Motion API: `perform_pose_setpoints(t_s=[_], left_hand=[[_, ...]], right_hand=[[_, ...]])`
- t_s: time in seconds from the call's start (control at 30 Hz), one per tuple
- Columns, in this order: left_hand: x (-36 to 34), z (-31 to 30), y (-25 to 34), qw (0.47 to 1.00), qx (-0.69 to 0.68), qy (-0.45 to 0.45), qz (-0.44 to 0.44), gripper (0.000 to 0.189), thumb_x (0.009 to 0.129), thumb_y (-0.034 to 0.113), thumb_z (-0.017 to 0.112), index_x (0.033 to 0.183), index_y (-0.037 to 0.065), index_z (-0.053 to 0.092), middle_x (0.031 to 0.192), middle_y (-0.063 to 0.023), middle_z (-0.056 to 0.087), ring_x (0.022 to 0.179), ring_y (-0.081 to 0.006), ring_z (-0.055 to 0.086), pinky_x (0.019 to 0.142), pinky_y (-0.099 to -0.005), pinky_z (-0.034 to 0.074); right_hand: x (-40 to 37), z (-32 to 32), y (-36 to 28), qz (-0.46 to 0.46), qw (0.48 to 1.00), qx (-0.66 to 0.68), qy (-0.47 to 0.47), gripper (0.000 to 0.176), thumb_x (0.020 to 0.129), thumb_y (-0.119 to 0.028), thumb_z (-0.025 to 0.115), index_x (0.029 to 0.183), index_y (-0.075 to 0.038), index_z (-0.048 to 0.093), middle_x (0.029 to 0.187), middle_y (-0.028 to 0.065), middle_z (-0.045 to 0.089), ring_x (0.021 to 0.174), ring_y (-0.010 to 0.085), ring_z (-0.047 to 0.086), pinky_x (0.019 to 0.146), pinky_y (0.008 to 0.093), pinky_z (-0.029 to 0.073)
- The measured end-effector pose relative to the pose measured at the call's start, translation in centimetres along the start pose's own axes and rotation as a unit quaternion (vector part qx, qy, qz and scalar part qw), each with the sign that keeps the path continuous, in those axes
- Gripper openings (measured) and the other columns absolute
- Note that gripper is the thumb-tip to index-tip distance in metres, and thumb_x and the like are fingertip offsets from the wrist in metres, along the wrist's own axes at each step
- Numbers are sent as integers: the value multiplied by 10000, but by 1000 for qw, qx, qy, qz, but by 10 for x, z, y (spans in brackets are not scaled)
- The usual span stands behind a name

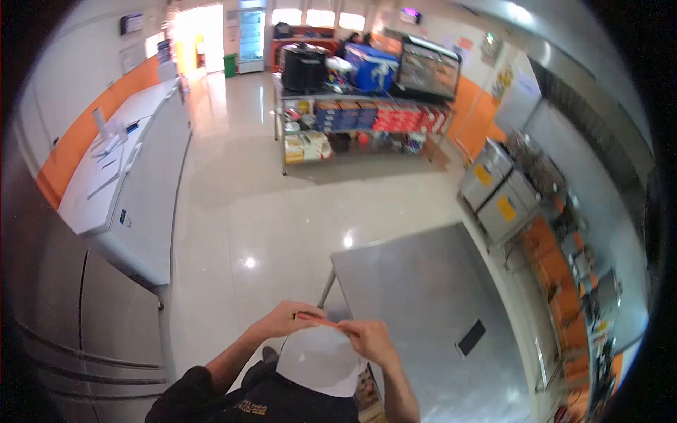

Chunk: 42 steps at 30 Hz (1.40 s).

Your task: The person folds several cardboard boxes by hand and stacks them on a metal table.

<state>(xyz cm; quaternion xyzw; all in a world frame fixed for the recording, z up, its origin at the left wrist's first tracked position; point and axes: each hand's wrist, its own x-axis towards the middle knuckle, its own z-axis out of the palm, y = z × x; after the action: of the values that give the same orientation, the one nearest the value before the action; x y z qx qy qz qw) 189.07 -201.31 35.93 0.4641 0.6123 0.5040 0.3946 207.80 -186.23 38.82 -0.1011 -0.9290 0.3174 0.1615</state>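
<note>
**White sheet held up in both hands; handling under way, finish not shown**

The person grips a white sheet (321,363) in front of the body, just beside the left edge of the steel table (423,282). Its orange edge (324,322) lies uppermost, and the white face slopes down from it over the dark shirt (261,402).

The left hand (285,319) has its fingers closed on one end of that edge. The right hand (371,342) pinches the other end between thumb and bent fingers, and a short stretch of orange shows between the two hands.

As for progress, the sheet is picked up and held at both ends of the edge; that much is done. It appears to be in the handling stage rather than set down, as both hands are on it and it seems clear of the tabletop. Whether any fold or crease is complete cannot be told (the underside is hidden), so how much work is left is also uncertain.

A phone (470,337) lies on the table, nearer its right edge than its left and apart from both hands. Farther off, blue boxes (345,117) and red boxes (398,118) stand stacked on a shelf.
</note>
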Motion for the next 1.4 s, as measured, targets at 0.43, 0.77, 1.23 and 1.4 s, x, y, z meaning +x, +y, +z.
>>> perform_pose_setpoints(t_s=[0.43,0.77,1.23,1.4], left_hand=[[-162,-147,-113,938,-25,326,-117,272,926,216,557,1064,-12,613,764,-41,586,725,-85,509,667,-274,465],[-161,-238,-126,926,-63,281,-244,298,944,248,517,1027,-23,605,828,-60,633,793,-108,591,698,-304,495],[39,-345,-159,896,-6,316,-311,399,934,293,463,1212,20,552,948,-102,629,866,-197,582,769,-315,469],[134,-380,-145,900,-23,306,-308,447,928,323,480,1228,-4,534,1009,-136,631,924,-212,590,783,-329,475]], right_hand=[[128,195,11,125,963,158,-178,379,851,-297,658,1092,-6,625,914,87,680,894,119,598,755,289,476],[268,178,-26,71,927,147,-337,266,909,-237,560,1015,2,606,755,140,609,679,151,505,661,345,446],[416,207,96,181,950,151,-205,304,881,-247,542,1055,-7,609,873,197,650,846,335,639,756,395,501],[455,179,112,305,924,197,-116,401,876,-339,602,1093,-3,597,899,162,651,793,237,658,714,332,517]])
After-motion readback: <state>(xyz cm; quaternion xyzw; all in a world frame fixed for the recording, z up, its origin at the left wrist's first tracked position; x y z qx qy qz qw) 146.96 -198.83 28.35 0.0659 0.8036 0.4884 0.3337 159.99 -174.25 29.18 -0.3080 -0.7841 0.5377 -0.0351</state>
